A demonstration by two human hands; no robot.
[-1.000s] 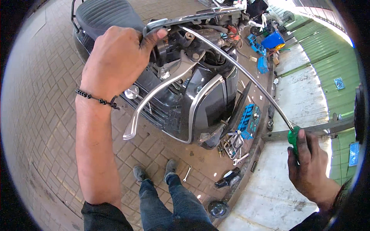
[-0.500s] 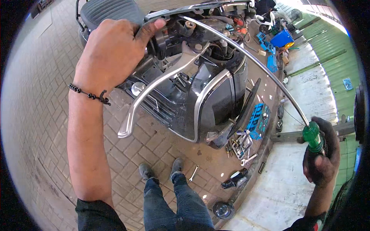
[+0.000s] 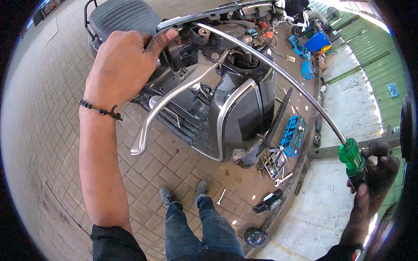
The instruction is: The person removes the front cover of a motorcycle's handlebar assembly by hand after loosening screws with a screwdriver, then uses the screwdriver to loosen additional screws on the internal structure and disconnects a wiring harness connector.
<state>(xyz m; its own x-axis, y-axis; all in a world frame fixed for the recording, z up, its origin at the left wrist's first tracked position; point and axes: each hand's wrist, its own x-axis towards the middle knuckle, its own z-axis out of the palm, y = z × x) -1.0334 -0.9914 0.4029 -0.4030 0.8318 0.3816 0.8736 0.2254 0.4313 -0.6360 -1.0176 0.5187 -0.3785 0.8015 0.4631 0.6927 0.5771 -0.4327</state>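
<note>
My left hand is closed on the edge of the trimmed handlebar assembly at the top of the scooter. Just below it a silver lever curves down to the left. My right hand grips a green tool handle, which meets the lower end of a long, curved chrome rod. That rod runs up to the handlebar assembly near my left hand. The scooter's black front body is below, with wiring and fittings exposed around the steering column.
A grey seat is behind. Tools, a blue toolbox, a wrench and dark parts lie on the paving near my feet. A green corrugated wall runs along the right, with blue containers farther back.
My right hand and the green handle have moved slightly rightward, and that hand has turned around the handle. My left hand stays on the assembly, shifted slightly up in the view.
</note>
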